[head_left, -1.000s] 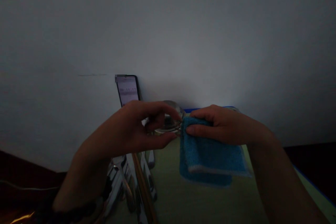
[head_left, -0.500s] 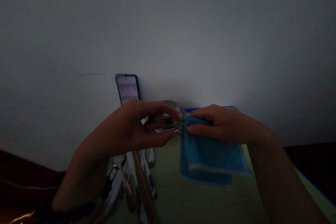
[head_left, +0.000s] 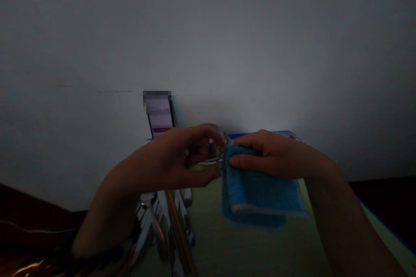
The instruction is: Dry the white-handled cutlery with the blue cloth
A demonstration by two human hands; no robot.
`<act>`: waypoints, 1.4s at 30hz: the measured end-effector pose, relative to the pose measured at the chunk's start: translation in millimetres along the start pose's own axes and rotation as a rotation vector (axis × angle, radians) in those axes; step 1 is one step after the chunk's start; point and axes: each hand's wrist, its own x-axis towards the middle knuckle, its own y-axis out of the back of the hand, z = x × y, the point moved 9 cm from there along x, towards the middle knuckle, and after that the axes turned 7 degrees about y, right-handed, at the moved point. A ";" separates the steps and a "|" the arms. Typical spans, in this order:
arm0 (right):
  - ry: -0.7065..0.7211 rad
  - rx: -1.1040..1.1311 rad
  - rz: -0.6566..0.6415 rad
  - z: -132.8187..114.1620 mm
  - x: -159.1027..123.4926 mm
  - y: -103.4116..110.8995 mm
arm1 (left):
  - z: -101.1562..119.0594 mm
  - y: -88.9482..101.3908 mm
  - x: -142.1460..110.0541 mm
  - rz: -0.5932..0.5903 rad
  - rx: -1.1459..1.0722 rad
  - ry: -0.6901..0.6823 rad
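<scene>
My right hand [head_left: 269, 153] grips a folded blue cloth [head_left: 263, 194] with a pale edging, thumb on the near side. The cloth hangs over the table, its lower layer showing beneath. My left hand [head_left: 191, 156] is at the cloth's left edge, thumb and index finger apart in a C shape, the other fingers curled. I make out nothing held in it; whether its fingertips touch the cloth is unclear. Behind this hand, partly hidden, is a shiny metal dish [head_left: 216, 152]. Below the left wrist lie several metal utensils [head_left: 159, 233] and brown wooden chopsticks [head_left: 178, 236].
A phone [head_left: 160, 119] with a lit screen leans against the pale wall [head_left: 247, 52] at the back. The greenish table [head_left: 224, 251] has a blue edge along the wall. Dark areas flank the table, and the light is dim.
My left hand has shifted slightly right, and its thumb has dropped a little. The cloth and right hand have barely moved. The phone's screen now shows a red bar.
</scene>
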 end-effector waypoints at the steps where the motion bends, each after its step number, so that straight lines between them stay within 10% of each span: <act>1: -0.001 0.004 0.000 -0.3 0.2 0.1 | 0.8 0.4 0.7 0.010 0.009 0.004; 18: -0.012 0.106 0.157 2.2 -1.8 11.5 | 13.4 16.8 -0.9 0.222 0.138 -0.071; 42: -0.144 0.095 0.012 24.5 -14.2 6.3 | -13.6 18.2 -5.8 0.204 0.032 -0.021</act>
